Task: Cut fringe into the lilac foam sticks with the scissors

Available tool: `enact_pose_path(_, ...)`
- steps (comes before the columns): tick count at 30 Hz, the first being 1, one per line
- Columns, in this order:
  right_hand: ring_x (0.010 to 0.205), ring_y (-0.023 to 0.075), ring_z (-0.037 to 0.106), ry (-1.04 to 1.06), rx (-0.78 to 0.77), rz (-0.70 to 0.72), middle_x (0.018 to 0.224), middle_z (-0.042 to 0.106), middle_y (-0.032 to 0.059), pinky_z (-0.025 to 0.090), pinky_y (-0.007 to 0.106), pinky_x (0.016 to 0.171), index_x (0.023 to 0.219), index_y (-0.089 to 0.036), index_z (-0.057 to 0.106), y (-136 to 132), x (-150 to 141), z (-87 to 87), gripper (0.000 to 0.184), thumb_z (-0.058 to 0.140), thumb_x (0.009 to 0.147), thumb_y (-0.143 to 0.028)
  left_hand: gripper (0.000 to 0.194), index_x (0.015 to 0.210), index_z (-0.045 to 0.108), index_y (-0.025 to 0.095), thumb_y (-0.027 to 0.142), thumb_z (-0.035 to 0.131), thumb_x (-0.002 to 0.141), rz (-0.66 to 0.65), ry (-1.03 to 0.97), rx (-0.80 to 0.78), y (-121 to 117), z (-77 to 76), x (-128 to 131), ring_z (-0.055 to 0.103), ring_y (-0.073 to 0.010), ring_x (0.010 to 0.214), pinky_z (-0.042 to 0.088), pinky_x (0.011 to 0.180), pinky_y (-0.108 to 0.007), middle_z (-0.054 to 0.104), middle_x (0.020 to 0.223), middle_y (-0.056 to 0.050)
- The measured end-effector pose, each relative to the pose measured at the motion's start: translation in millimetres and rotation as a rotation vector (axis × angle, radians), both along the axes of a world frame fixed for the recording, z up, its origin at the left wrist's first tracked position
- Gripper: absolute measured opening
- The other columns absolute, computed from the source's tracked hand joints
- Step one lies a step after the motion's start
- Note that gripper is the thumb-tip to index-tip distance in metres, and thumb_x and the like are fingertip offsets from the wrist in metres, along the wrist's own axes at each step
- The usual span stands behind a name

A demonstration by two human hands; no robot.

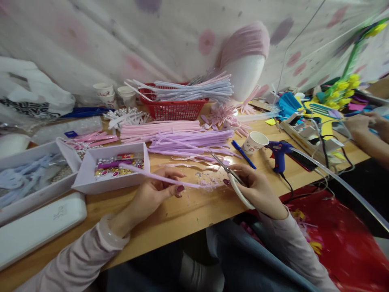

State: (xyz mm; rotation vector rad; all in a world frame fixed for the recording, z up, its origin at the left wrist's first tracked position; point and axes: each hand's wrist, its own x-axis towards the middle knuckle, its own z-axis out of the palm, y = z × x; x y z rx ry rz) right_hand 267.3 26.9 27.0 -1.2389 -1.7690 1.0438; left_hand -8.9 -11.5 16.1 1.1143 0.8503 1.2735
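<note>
My left hand is closed around a lilac pipe cleaner, which runs from above the white box to a heap of lilac fluff clippings on the table. In my right hand is a pair of white-handled scissors, their metal blades pointing up and left, away from the pipe cleaner's end. Behind both hands lies a thick bundle of lilac pipe cleaners, with a pink bundle beyond it.
White boxes of beads and trims stand left, beside a white case. A red basket holds pale blue pipe cleaners. A blue glue gun, paper cup and blue pen are right. Another person's hands work far right.
</note>
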Motion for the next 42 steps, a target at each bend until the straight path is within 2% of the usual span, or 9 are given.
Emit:
enact_pose_path(4, 0.07, 0.0171, 0.064, -0.073, 0.011, 0.04, 0.079, 0.068, 0.0015, 0.053, 0.028, 0.063, 0.099, -0.02, 0.063, -1, -6, 3.9, 0.033, 0.072, 0.077, -0.042, 0.021, 0.089, 0.076, 0.023, 0.009, 0.075, 0.074, -0.044, 0.305, 0.223, -4, 5.2, -1, 0.068, -0.01, 0.064, 0.055, 0.062, -0.018, 0.074, 0.074, 0.001)
enact_pose_path(8, 0.068, 0.0153, 0.062, -0.112, 0.048, 0.08, 0.079, 0.067, 0.0013, 0.052, 0.026, 0.061, 0.095, -0.019, 0.063, -1, -10, 5.7, 0.028, 0.068, 0.08, -0.041, 0.022, 0.088, 0.077, 0.024, 0.007, 0.065, 0.082, -0.039, 0.385, 0.363, -4, 5.0, -4, 0.068, -0.0115, 0.067, 0.055, 0.064, -0.021, 0.074, 0.073, 0.0)
enact_pose_path(14, 0.076, 0.0174, 0.067, -0.025, 0.067, 0.126, 0.086, 0.07, 0.0031, 0.056, 0.029, 0.07, 0.104, -0.019, 0.062, -5, -10, 6.7, 0.028, 0.068, 0.082, -0.037, 0.016, 0.09, 0.078, 0.026, 0.015, 0.069, 0.082, 0.208, 0.427, 0.344, -4, -5.2, -9, 0.068, -0.0108, 0.063, 0.055, 0.059, -0.019, 0.075, 0.076, 0.0)
enact_pose_path(19, 0.086, 0.0202, 0.07, 0.02, 0.096, 0.077, 0.096, 0.071, 0.0054, 0.059, 0.032, 0.079, 0.107, -0.02, 0.063, -7, -10, 6.9, 0.034, 0.073, 0.078, -0.035, 0.01, 0.089, 0.077, 0.025, 0.02, 0.072, 0.081, 0.296, 0.499, 0.311, -7, -7.7, -9, 0.069, -0.0104, 0.061, 0.055, 0.058, -0.018, 0.076, 0.075, 0.002)
enact_pose_path(22, 0.086, 0.0208, 0.07, -0.019, 0.151, -0.005, 0.097, 0.072, 0.0058, 0.059, 0.034, 0.079, 0.109, -0.02, 0.063, -9, -8, 6.5, 0.037, 0.074, 0.078, -0.036, 0.004, 0.082, 0.075, 0.023, 0.021, 0.072, 0.08, 0.362, 0.531, 0.317, -6, -4.5, -7, 0.069, -0.0112, 0.06, 0.055, 0.058, -0.019, 0.074, 0.069, 0.002)
enact_pose_path(28, 0.074, 0.0166, 0.065, 0.041, 0.574, -0.424, 0.092, 0.069, 0.0037, 0.055, 0.029, 0.065, 0.115, -0.024, 0.063, -26, -15, 8.7, 0.04, 0.075, 0.077, -0.026, 0.005, 0.075, 0.073, 0.021, 0.025, 0.073, 0.077, 0.598, 0.531, 0.255, -5, 3.9, -6, 0.068, -0.0105, 0.063, 0.054, 0.062, -0.018, 0.073, 0.067, 0.002)
enact_pose_path(33, 0.056, 0.0105, 0.055, -0.139, 0.454, -0.154, 0.078, 0.067, -0.0001, 0.047, 0.023, 0.052, 0.11, -0.023, 0.065, -33, -30, 3.8, 0.031, 0.07, 0.08, -0.023, 0.005, 0.077, 0.073, 0.02, 0.026, 0.072, 0.076, 0.63, 0.477, 0.231, -5, 3.5, -6, 0.068, -0.0111, 0.063, 0.054, 0.062, -0.02, 0.073, 0.067, 0.002)
enact_pose_path(37, 0.059, 0.0107, 0.055, -0.048, 0.456, -0.248, 0.084, 0.067, 0.0007, 0.045, 0.022, 0.052, 0.115, -0.023, 0.062, -34, -34, -2.1, 0.036, 0.07, 0.08, -0.023, 0.005, 0.074, 0.073, 0.02, 0.025, 0.072, 0.076, 0.626, 0.482, 0.24, -5, 1.4, -5, 0.068, -0.0114, 0.062, 0.055, 0.063, -0.021, 0.072, 0.066, 0.002)
enact_pose_path(42, 0.057, 0.0102, 0.052, -0.173, 0.429, -0.132, 0.079, 0.065, -0.0007, 0.045, 0.024, 0.053, 0.113, -0.024, 0.064, -37, -36, -3.1, 0.034, 0.069, 0.08, -0.021, 0.007, 0.075, 0.072, 0.019, 0.026, 0.072, 0.076, 0.631, 0.457, 0.215, -5, 3.0, -4, 0.068, -0.013, 0.061, 0.056, 0.061, -0.023, 0.073, 0.066, 0.001)
